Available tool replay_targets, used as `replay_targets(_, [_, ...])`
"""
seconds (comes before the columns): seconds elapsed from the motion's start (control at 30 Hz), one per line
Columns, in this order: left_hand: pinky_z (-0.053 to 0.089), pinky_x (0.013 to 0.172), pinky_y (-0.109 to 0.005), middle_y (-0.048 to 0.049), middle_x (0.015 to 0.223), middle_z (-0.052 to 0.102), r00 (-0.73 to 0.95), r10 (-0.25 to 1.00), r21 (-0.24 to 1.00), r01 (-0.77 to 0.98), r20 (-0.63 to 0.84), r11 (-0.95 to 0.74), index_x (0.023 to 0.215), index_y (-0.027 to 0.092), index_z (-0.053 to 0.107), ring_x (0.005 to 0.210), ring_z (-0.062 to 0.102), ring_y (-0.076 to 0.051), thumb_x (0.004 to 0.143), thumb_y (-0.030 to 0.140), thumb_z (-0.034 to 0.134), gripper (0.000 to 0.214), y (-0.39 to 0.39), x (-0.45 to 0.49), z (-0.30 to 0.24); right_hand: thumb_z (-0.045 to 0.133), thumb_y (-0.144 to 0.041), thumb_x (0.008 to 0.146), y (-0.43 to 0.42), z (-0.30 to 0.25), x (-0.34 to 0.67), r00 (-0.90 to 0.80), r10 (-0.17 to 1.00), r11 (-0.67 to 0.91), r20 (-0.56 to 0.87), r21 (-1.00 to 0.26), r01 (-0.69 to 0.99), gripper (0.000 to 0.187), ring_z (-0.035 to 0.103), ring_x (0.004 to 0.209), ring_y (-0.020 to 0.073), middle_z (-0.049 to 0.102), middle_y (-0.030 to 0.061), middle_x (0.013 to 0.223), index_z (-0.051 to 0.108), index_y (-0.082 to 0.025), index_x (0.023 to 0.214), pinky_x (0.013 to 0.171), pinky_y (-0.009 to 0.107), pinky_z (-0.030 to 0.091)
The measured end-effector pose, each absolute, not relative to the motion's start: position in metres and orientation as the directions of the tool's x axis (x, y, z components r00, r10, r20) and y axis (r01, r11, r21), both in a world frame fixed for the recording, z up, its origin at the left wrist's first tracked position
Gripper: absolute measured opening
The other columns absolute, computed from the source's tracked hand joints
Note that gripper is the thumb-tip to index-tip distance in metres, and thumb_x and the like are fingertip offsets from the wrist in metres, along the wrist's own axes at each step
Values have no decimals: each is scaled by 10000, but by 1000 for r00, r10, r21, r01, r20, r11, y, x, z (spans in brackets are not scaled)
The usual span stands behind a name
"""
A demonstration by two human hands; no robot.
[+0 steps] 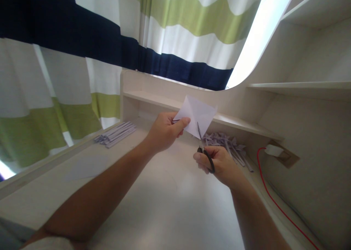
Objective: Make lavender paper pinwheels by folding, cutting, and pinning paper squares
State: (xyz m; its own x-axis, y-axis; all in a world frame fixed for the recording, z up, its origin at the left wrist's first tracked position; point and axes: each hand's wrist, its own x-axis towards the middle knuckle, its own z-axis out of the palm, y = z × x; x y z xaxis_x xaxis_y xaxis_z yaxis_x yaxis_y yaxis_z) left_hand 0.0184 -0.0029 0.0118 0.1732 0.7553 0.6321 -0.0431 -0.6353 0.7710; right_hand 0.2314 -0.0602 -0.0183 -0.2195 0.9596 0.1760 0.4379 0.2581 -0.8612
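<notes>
A square sheet of white paper (199,113) with a crease is pinched at its left corner between the thumb and fingers of my left hand (167,131). The paper is held up above the desk. My right hand (216,162) grips black-handled scissors (201,140) by their loops. The scissor blades reach the paper's lower corner, one blade showing in front of the sheet. Whether they are cutting through it, I cannot tell. Beyond my right hand lies a pile of folded paper pinwheel-like shapes on paper sticks (227,142).
Rolled white paper sticks (117,133) lie in a bundle at the desk's back left. A flat sheet of paper (87,166) rests near my left forearm. At right, a white plug (274,150) with a red cable (270,195) sits in the wall socket. Shelves (301,84) border the desk.
</notes>
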Motion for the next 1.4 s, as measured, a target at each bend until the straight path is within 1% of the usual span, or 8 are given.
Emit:
replay_targets(0.1, [332,482,-224,19,543,559,184,755,772,-42,630,-634,619,161,603,504,484,-97,899,412,676,383,-2,19,10,761,-609,830,-61,-17,231,-220,959,263,180,-855,447,494,411,487,103,517,-31,524,645,-174,627,483,260,278])
replay_targets(0.23, [338,482,-224,17,547,561,185,754,772,-46,630,-634,637,159,617,505,490,-99,899,423,676,377,-1,20,9,760,-633,818,-60,-17,231,-193,969,229,155,-859,458,507,407,459,98,524,-28,516,658,-170,639,459,256,260])
replay_targets(0.47, [333,481,-219,22,536,554,173,743,759,-50,646,-649,625,156,607,497,477,-94,897,398,671,369,0,21,9,767,-646,801,-59,-17,232,-143,978,204,152,-841,501,532,402,430,91,513,-25,489,645,-169,599,433,250,260])
replay_targets(0.73, [327,475,-218,23,539,555,178,738,756,-56,651,-653,630,155,611,497,477,-92,901,407,670,375,0,20,10,769,-641,802,-57,-20,235,-133,977,213,168,-832,511,528,390,422,87,513,-24,492,647,-171,595,426,253,250])
replay_targets(1.07, [335,486,-215,23,542,554,206,738,762,-78,643,-643,643,150,619,507,481,-88,905,397,678,364,1,21,9,774,-638,795,-61,-17,232,-147,975,220,170,-851,476,529,391,430,91,504,-22,480,646,-169,585,429,252,249])
replay_targets(1.27, [333,483,-214,24,537,551,209,734,759,-81,647,-646,630,153,609,503,477,-86,906,393,674,372,2,20,8,772,-654,789,-59,-18,233,-131,976,218,175,-842,494,543,390,428,94,498,-23,478,637,-173,576,429,255,250])
replay_targets(1.4, [337,484,-215,22,542,557,207,729,754,-71,652,-653,638,155,619,506,482,-89,906,402,673,369,3,20,7,765,-660,788,-60,-17,233,-132,976,219,176,-834,506,547,365,430,91,477,-29,471,630,-176,573,433,260,230])
